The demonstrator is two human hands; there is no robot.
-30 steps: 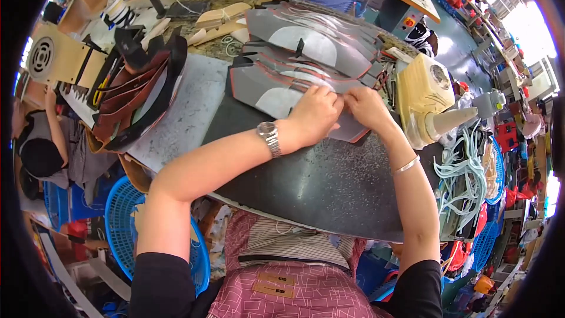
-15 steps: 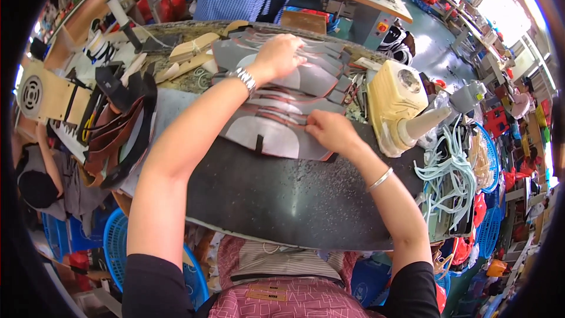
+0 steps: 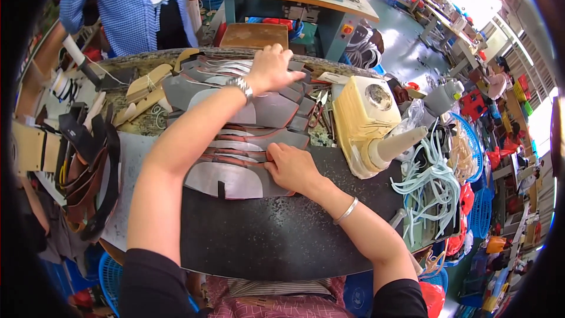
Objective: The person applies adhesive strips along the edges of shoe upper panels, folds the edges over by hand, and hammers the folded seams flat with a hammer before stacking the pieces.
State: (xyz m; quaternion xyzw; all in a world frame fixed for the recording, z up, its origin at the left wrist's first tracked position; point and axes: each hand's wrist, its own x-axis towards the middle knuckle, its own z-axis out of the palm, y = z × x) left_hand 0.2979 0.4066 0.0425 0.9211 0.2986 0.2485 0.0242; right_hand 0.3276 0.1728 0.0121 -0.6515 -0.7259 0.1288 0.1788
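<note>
Grey leather-like cut pieces with reddish edges lie overlapped in two rows on the dark work board [image 3: 259,241]. The nearest piece [image 3: 226,179] has a pale sheen patch and a small black tab at its lower edge. My left hand [image 3: 272,70], with a watch at its wrist, is over the right part of the far row [image 3: 206,73]; its fingers are spread and the thumb points right. At the right end of the near row, my right hand [image 3: 291,168] has its fingers curled and closed on the edge of a grey piece. Its fingertips are partly hidden.
Right of the pieces are scissors [image 3: 318,109] and a yellowed container [image 3: 362,112] with a cone-shaped part. Pale blue strips [image 3: 429,182] hang at the right edge. Brown and black straps [image 3: 94,171] lie left. A person in a blue checked shirt [image 3: 126,6] stands across the bench.
My view has shifted, so the bench sits lower and further left in it. My left hand's fingers have spread from a more curled pose. My right hand stays at the near row's right end.
</note>
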